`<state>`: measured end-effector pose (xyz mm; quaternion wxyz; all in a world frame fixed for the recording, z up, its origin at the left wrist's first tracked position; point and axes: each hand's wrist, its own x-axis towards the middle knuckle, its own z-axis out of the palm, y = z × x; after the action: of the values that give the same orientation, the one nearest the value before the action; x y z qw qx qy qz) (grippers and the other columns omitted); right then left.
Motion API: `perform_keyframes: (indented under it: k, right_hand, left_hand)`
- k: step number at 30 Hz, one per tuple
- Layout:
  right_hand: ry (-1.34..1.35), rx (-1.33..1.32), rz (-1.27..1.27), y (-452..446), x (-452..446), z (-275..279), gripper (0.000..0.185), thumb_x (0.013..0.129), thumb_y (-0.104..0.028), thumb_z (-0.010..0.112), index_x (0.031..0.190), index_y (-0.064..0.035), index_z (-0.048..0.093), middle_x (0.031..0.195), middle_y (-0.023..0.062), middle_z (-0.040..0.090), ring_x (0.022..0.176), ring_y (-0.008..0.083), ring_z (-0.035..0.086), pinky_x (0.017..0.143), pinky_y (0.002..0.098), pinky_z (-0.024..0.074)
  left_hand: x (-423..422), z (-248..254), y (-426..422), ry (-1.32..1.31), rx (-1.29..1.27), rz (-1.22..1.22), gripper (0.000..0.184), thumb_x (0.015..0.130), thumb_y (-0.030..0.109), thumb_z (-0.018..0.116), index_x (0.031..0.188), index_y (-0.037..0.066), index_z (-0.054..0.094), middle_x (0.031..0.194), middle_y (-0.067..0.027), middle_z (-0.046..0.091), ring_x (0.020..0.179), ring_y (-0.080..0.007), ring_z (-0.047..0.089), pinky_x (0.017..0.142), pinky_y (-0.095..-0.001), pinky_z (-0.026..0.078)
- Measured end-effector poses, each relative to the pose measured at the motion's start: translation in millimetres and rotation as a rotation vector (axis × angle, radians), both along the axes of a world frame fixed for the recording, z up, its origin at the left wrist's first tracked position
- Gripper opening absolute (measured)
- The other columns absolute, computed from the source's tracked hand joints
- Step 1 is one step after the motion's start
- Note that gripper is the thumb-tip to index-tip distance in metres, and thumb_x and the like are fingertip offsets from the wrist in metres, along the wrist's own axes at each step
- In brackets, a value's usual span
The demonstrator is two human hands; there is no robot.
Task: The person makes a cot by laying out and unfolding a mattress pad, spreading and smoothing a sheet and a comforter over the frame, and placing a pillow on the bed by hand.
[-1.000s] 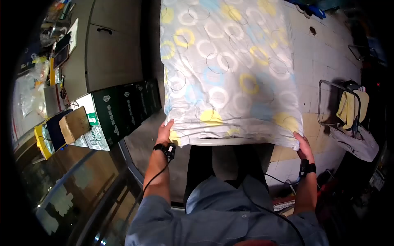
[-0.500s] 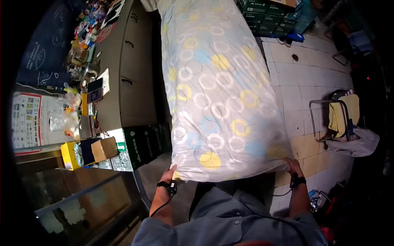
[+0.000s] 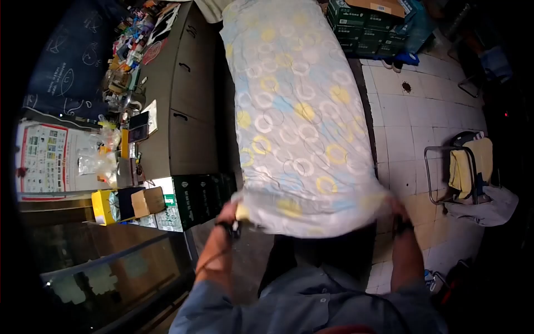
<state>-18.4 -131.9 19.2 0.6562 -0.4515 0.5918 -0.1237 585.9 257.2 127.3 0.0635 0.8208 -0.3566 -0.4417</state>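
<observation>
Floor tiles [image 3: 423, 117] lie R of blanket [image 3: 300, 133]. L hand [image 3: 227, 213] & R hand [image 3: 397, 209] pinch its near corners w/ fingers; uneven pull could twist it.

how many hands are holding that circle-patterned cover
2: the left hand at the cover's near left corner, the right hand at its near right corner, both blurred.

Left hand [image 3: 228, 212]: gripping | right hand [image 3: 396, 209]: gripping | arms [image 3: 217, 257]: forward, apart

both hands [image 3: 228, 212] [image 3: 396, 207] grip the patterned quilt [image 3: 300, 119] — its near edge blurred
</observation>
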Motion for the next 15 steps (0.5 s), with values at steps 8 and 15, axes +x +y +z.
perform_keyframes:
  k: [8, 15]
  right_hand:
    - [-0.576, -0.875, -0.106, -148.8, 145.1, 519.3, 0.045, 0.094, -0.035, 0.052, 0.132, -0.0104, 0.051, 0.132, 0.0067, 0.052, 0.123, 0.0175, 0.048, 0.103, 0.0319, 0.0360]
    - [-0.335, -0.853, -0.239, -118.6, 106.4, 498.0, 0.053, 0.084, -0.036, 0.068, 0.125, -0.0047, 0.056, 0.115, 0.0079, 0.062, 0.106, 0.0181, 0.058, 0.092, 0.0310, 0.0432]
  left_hand:
    - [117.3, 458.1, -213.1, 0.423, -1.017, 0.435, 0.054, 0.093, 0.045, 0.052, 0.128, 0.004, 0.051, 0.120, -0.0115, 0.061, 0.103, -0.0238, 0.063, 0.087, -0.0370, 0.052]
    - [91.6, 428.4, -139.4, 0.351, -0.927, 0.704, 0.065, 0.093, 0.045, 0.053, 0.138, 0.000, 0.038, 0.131, -0.0156, 0.053, 0.113, -0.0260, 0.056, 0.094, -0.0377, 0.047]
